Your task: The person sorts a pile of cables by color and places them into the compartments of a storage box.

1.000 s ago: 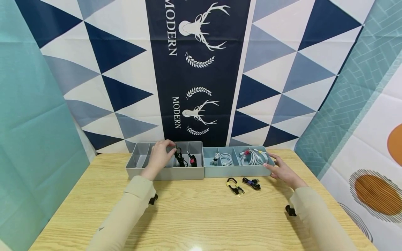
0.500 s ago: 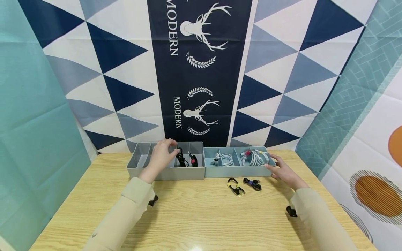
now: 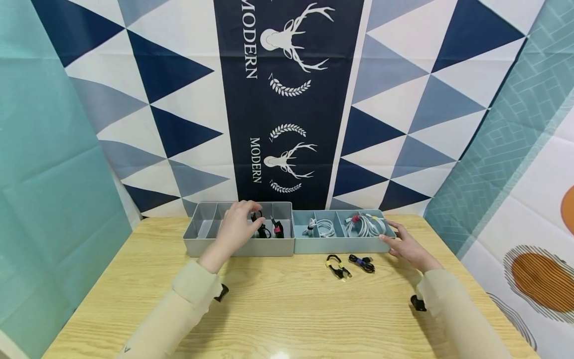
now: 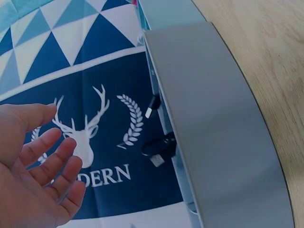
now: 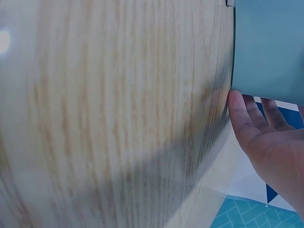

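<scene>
My left hand [image 3: 236, 228] is over the grey divided box [image 3: 237, 248], beside a black cable [image 3: 263, 232] bundled in one of its compartments. In the left wrist view this hand's fingers are relaxed and spread, with nothing between them. A second black cable with a red tie [image 3: 278, 229] lies one compartment to the right. My right hand [image 3: 405, 248] rests at the right end of the light blue divided box [image 3: 343, 246], its thumb tip [image 5: 234, 97] at the box's lower corner and the other fingers along the end wall.
White coiled cables [image 3: 365, 227] lie in the blue box's compartments. In front of it on the wooden table [image 3: 305, 309] are a black cable with yellow ties [image 3: 337, 267] and one with a blue tie [image 3: 361, 263]. A patterned cloth [image 3: 291, 109] hangs behind the boxes.
My left hand has moved slightly right and now covers part of the bundled black cable. The right hand stays at the blue box's end. The head view has shifted a little.
</scene>
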`<state>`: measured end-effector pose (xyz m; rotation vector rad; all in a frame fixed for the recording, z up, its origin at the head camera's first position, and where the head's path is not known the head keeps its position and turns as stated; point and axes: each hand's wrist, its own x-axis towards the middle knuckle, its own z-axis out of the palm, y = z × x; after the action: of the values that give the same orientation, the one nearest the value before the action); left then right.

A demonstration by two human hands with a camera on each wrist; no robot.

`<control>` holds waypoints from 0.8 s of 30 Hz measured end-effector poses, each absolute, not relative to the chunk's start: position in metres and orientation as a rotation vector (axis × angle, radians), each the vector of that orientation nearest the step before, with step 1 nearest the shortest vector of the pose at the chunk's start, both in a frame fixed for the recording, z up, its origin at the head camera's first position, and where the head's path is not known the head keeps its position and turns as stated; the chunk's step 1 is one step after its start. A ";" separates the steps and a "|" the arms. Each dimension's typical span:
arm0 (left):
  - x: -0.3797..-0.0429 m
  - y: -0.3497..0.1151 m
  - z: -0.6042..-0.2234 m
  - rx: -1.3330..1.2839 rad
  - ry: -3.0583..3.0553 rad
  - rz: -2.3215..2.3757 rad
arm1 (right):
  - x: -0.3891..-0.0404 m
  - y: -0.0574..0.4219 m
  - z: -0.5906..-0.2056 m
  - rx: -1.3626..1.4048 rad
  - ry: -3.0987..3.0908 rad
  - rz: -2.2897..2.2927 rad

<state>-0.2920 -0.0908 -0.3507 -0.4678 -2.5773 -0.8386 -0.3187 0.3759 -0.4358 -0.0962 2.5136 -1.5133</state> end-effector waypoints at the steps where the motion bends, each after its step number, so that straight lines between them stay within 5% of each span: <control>1: -0.289 -0.090 -0.350 -0.476 -2.570 -0.830 | -0.319 0.376 -0.436 -0.097 2.515 -1.512; 24: -0.258 -0.061 -0.350 -0.624 -2.390 -0.887 | -0.320 0.377 -0.437 -0.075 2.515 -1.484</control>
<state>-0.2581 -0.0610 -0.3504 -0.6236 -2.3898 -0.8869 -0.3200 0.3772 -0.4368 -0.0750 2.5155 -1.4838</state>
